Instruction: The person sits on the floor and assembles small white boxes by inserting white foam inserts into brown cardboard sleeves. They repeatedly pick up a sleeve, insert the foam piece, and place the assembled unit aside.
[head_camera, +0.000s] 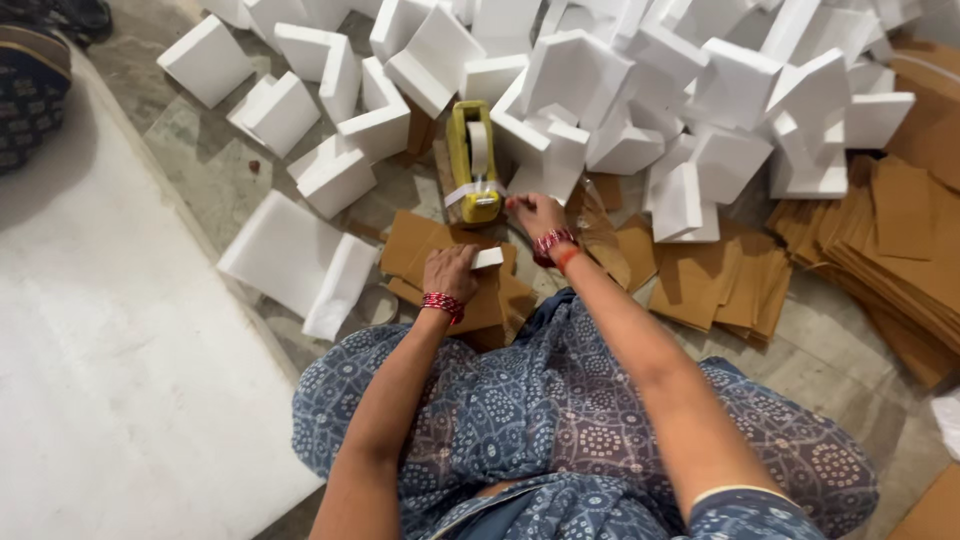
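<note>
nearest, the left hand (450, 272) presses down on a folded cardboard piece (470, 290) in the lap, fingers curled over a small white foam block (488, 258) on top of it; the wrapping looks begun but not sealed. just beyond, the right hand (533, 213) reaches forward, wrist bent, fingertips pinching the clear tape end at the yellow tape dispenser (472, 165) standing on the floor. farther out, a heap of white foam corner pieces (700, 100) and flat cardboard sheets (890, 240) lie unwrapped.
</note>
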